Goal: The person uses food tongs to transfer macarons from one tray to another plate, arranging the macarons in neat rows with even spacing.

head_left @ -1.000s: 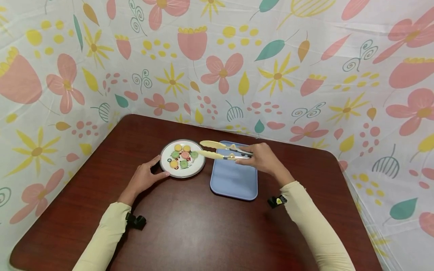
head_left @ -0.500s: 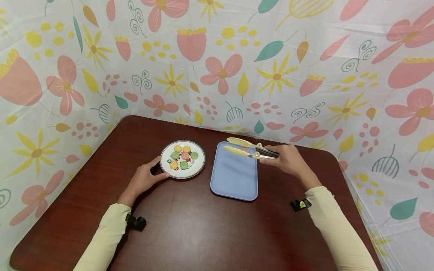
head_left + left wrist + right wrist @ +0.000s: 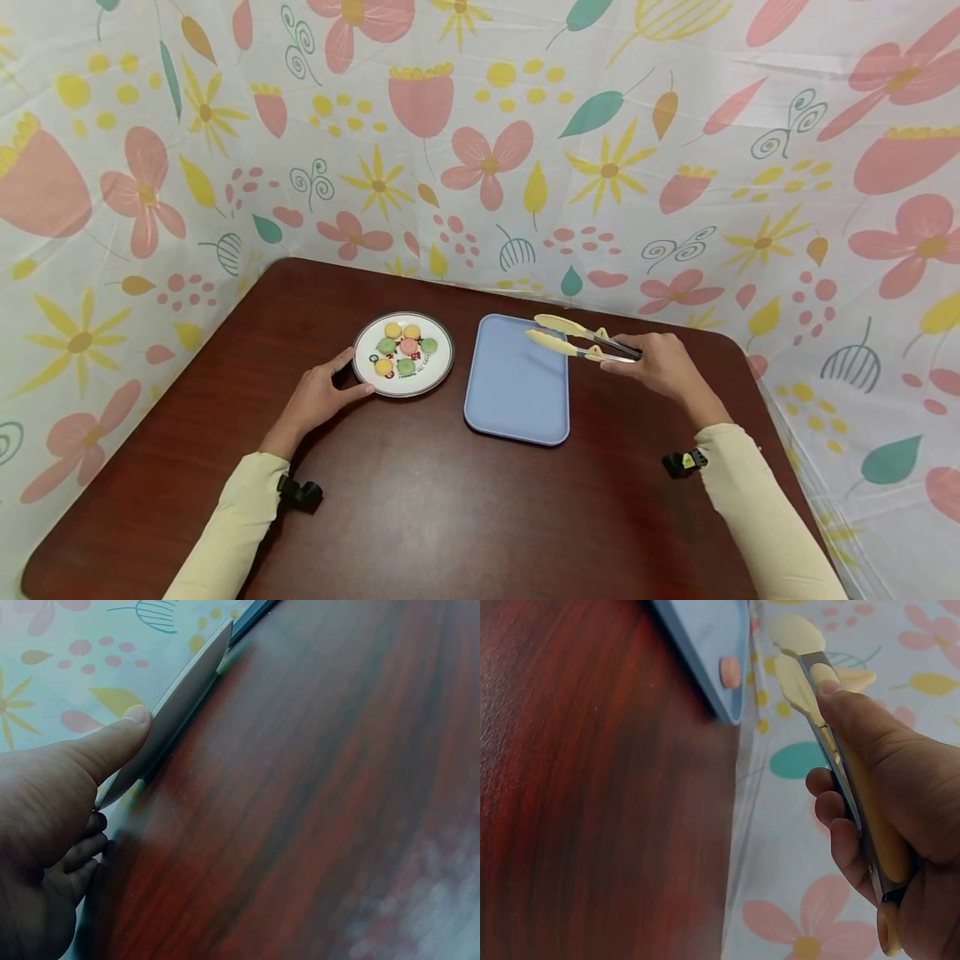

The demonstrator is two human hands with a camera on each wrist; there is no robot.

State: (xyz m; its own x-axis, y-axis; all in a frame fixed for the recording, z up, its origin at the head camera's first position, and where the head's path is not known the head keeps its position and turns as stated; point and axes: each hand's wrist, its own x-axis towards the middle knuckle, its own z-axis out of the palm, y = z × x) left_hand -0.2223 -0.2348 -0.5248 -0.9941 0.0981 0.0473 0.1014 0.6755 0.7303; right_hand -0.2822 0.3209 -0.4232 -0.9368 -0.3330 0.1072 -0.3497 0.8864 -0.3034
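My left hand (image 3: 321, 392) holds the near-left rim of a round white plate (image 3: 411, 382), thumb at the front edge; the left wrist view shows the thumb (image 3: 120, 742) against the rim. Several small yellow, green and pink macarons lie on the plate, a pink macaron (image 3: 408, 346) in the middle. My right hand (image 3: 663, 367) grips metal tongs (image 3: 600, 342) with cream tips, held with the tips apart and nothing between them, over the right edge of a blue tray (image 3: 516, 400). A pinkish macaron (image 3: 730, 673) sits in the tray's corner, mostly hidden behind the tongs in the head view.
Plate and tray stand side by side on a dark red-brown wooden table (image 3: 420, 508), a narrow gap between them. Behind the table's far edge hangs a white floral cloth (image 3: 480, 225), which also covers the left and right sides.
My right hand has carried the tongs rightward, from beside the plate across the tray to its right edge. The left hand and the plate stay in place.
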